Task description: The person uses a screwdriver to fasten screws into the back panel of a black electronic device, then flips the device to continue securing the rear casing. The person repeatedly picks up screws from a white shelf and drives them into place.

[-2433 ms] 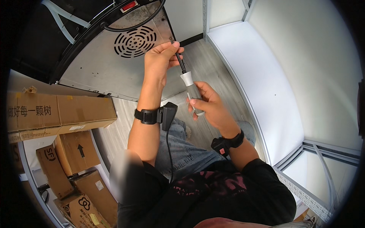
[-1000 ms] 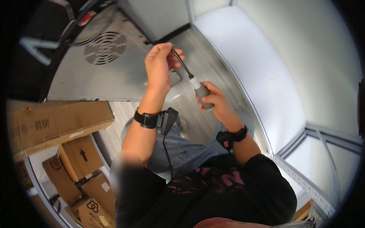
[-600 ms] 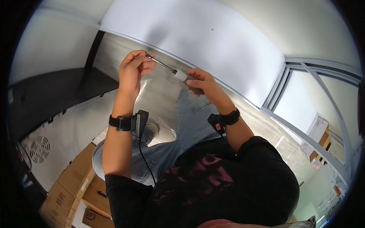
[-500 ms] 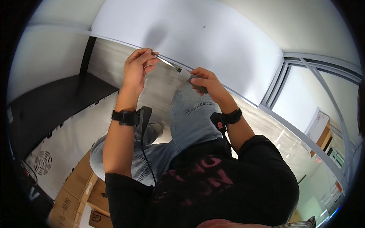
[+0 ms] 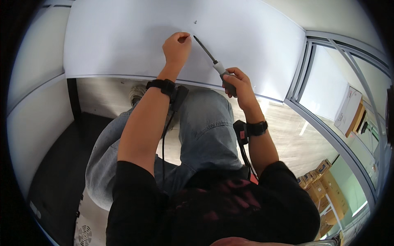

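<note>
Below your fingers (image 5: 183, 39), the pale wood-plank floor (image 5: 287, 135) carries your grey shoe (image 5: 137, 93); well off beyond your right fingers, brown cardboard boxes (image 5: 318, 186) sit stacked on it.

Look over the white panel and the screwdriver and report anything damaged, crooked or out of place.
Nothing stands out. The right hand grips the screwdriver by its handle, shaft angled up toward the white panel. The left hand is pinched shut against the panel; whatever it holds is too small to tell. A small dark mark sits above, possibly a hole.

Both arms reach forward and up, left hand (image 5: 176, 46) pinched with fingers together, right hand (image 5: 237, 84) fisted closed.
</note>
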Available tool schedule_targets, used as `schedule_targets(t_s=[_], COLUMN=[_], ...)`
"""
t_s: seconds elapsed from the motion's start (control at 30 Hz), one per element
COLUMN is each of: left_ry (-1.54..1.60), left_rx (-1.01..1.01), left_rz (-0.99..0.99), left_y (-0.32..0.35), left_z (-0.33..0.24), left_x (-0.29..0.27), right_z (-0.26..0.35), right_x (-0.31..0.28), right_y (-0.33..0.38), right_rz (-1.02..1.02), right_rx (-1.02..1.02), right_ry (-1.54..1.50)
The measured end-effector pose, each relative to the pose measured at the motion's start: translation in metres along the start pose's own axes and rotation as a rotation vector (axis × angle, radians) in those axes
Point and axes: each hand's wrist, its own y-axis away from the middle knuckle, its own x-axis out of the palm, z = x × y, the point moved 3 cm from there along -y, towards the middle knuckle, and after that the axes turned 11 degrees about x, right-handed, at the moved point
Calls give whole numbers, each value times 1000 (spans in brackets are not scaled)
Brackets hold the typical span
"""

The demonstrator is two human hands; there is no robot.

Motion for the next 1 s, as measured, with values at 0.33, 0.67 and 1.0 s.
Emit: schedule_targets(t_s=[0.33, 0.67, 1.0], left_ry=[-312, 89, 733], left_rx=[263, -75, -373], left_rz=[15, 48, -540], left_y=[-18, 21, 176], left_z=[2, 11, -20], left_x=[19, -38, -191], right_z=[-22, -3, -37], right_x=[-9, 12, 149], right_y=[3, 7, 43], right_rz=[-116, 1, 536], right_rx=[55, 34, 71], right_ry=[-131, -6, 364])
